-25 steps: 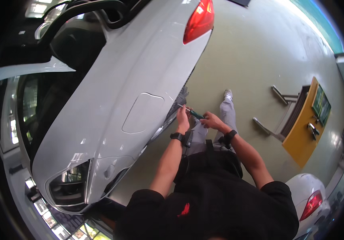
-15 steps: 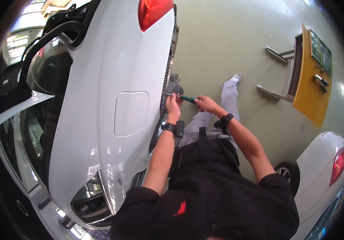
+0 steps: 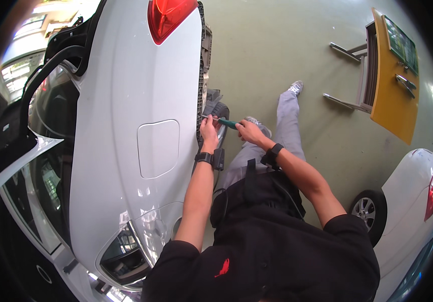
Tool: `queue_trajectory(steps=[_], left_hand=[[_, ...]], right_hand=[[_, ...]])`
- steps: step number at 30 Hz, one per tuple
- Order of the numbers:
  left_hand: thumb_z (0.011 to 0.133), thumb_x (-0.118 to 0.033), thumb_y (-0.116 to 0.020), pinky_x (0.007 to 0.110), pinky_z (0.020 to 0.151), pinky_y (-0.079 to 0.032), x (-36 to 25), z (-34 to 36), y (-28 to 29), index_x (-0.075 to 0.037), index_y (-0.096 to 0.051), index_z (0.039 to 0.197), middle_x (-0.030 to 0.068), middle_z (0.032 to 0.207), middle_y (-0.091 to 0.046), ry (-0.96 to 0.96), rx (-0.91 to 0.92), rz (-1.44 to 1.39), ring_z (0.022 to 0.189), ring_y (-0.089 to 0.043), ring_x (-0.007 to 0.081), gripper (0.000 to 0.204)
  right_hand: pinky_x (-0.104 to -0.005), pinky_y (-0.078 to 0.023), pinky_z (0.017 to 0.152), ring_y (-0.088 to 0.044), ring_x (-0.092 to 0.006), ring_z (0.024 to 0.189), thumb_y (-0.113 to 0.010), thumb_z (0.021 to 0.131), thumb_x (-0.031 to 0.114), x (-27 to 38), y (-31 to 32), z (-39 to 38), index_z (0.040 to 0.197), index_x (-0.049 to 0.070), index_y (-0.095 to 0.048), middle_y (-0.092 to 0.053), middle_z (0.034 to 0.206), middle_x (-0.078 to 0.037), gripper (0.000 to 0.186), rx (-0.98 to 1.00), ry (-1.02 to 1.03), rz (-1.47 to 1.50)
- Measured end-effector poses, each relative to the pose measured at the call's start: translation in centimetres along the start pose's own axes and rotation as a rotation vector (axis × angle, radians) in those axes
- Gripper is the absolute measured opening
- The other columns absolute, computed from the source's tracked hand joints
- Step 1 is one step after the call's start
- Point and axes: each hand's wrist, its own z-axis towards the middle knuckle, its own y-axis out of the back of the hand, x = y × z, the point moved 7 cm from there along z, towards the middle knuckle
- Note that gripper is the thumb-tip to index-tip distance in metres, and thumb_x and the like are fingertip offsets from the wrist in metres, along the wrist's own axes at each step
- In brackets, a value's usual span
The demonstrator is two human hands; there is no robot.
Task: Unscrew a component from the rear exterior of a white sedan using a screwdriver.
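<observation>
My right hand (image 3: pixel 250 132) is closed round the end of the green handle of a screwdriver (image 3: pixel 229 123). The tool's thin shaft points left to the car's side. My left hand (image 3: pixel 209 132) is closed at that shaft, its fingertips pinched together beside the exposed edge of the white car (image 3: pixel 115 95). Its palm side is partly hidden, so anything small between the fingers cannot be made out. Just beyond the fingers sits a dark tyre (image 3: pixel 220 109), with black plastic brackets (image 3: pixel 204 65) along the body edge. The tool's tip is too small to see clearly.
The car's red tail light (image 3: pixel 170 17) is at the top, its fuel flap (image 3: pixel 158 148) left of my left forearm. A yellow-topped table (image 3: pixel 395 95) with metal legs stands on the right, bearing tools (image 3: pixel 406 84). A second white car (image 3: pixel 408 201) is at lower right.
Both hands and the screwdriver have shifted slightly left in the picture, as has the car, as the view moved. The grip looks the same.
</observation>
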Motion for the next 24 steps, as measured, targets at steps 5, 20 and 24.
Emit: queue_trajectory(steps=[5,20,24], left_hand=[[0.088,-0.019,-0.05,0.032,0.065,-0.051,0.1,0.4,0.7,-0.003,-0.049,0.091,0.007,0.083,-0.058,0.001,-0.034,0.029,0.074,-0.059,0.0175,0.017],[0.088,-0.016,-0.048,0.036,0.074,-0.05,0.0,0.6,0.3,-0.002,-0.047,0.098,0.009,0.091,-0.056,0.027,0.042,0.049,0.083,-0.058,0.0193,0.017],[0.089,-0.014,-0.045,0.037,0.077,-0.048,-0.1,0.7,0.3,-0.001,-0.046,0.103,0.0103,0.092,-0.056,0.035,0.059,-0.006,0.085,-0.058,0.0222,0.019]], right_hand=[[-0.0315,-0.048,0.057,-0.06,-0.0199,0.057,-0.039,0.087,0.029,-0.4,-0.4,0.3,0.099,-0.005,-0.053,-0.061,0.069,-0.011,0.039,0.052,-0.035,0.042],[-0.0297,-0.048,0.057,-0.059,-0.0174,0.06,-0.048,0.085,0.024,-0.7,0.1,0.7,0.105,-0.004,-0.047,-0.06,0.074,-0.012,0.035,0.05,-0.024,0.09],[-0.0321,-0.047,0.061,-0.06,-0.0207,0.066,-0.058,0.079,0.018,0.4,0.8,0.3,0.102,0.0,-0.048,-0.06,0.077,-0.013,0.031,-0.019,0.082,0.023]])
